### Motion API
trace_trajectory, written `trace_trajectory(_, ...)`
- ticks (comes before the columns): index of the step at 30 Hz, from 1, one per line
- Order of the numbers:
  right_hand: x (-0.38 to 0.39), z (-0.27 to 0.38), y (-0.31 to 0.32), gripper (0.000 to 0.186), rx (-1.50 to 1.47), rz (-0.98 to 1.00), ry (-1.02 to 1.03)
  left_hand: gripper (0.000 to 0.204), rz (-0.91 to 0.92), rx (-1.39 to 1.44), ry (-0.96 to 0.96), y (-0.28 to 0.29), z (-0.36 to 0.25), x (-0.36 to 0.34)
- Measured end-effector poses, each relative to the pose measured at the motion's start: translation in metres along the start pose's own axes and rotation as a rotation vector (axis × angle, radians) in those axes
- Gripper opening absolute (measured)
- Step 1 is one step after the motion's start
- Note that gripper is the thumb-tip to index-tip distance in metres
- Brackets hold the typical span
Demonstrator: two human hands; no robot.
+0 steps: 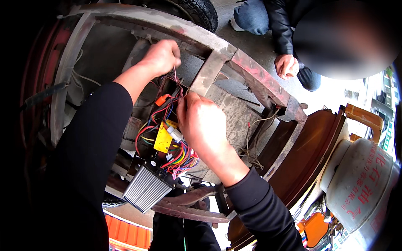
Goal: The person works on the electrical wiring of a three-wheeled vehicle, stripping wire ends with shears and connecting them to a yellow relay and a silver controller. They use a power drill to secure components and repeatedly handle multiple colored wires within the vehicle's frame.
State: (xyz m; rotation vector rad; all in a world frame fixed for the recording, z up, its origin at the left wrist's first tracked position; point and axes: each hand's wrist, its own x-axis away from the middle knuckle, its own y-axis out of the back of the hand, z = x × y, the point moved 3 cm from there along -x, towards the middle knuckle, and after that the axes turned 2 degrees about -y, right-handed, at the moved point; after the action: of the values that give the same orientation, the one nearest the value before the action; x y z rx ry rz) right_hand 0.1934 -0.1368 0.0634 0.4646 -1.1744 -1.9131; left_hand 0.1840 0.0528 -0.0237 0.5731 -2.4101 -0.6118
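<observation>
My left hand (161, 57) is closed at the upper part of the frame opening, with thin wires (176, 76) running down from its fingers. Lower and to the right, my right hand (203, 123) has its fingers bent together on the same wires; its fingertips are partly hidden. Beside it lie an orange connector (161, 100), a yellow plate (164, 138) and a white plug (174, 134). A thick bundle of coloured wires (184, 157) leads to a finned silver controller box (147, 189) near me.
A worn metal vehicle frame (255, 77) surrounds the wiring. A tyre (197, 13) is at the top. Across the frame a person's hand (287, 67) hangs near a bent knee. A grey gas cylinder (360, 184) and a brown wooden piece (301, 154) stand right; an orange crate (127, 234) sits below.
</observation>
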Motion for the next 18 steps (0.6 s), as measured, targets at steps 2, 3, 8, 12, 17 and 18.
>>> trace_trajectory(2, -0.003, 0.000, 0.001, 0.019, 0.008, 0.079, -0.018, 0.010, -0.165, 0.049, -0.013, 0.013, 0.003, 0.000)
trace_trajectory(3, -0.003, 0.000, 0.002, 0.020, 0.018, 0.142, -0.039, 0.012, -0.227, 0.091, 0.015, 0.021, 0.004, 0.001)
trace_trajectory(8, 0.008, 0.005, 0.005, 0.019, -0.140, 0.276, -0.075, 0.022, -0.007, 0.440, 0.033, 0.043, -0.005, 0.028)
trace_trajectory(12, 0.016, -0.003, 0.009, 0.017, -0.105, 0.086, -0.015, 0.026, -0.036, 0.546, -0.046, 0.061, -0.016, 0.085)
trace_trajectory(17, 0.063, -0.041, 0.044, 0.018, -0.288, 0.005, -0.165, 0.016, -0.330, 0.710, 0.097, 0.070, 0.002, 0.170)
trace_trajectory(18, 0.081, -0.051, 0.053, 0.021, -0.279, 0.076, -0.297, 0.012, -0.403, 0.733, 0.179, 0.068, 0.010, 0.187)
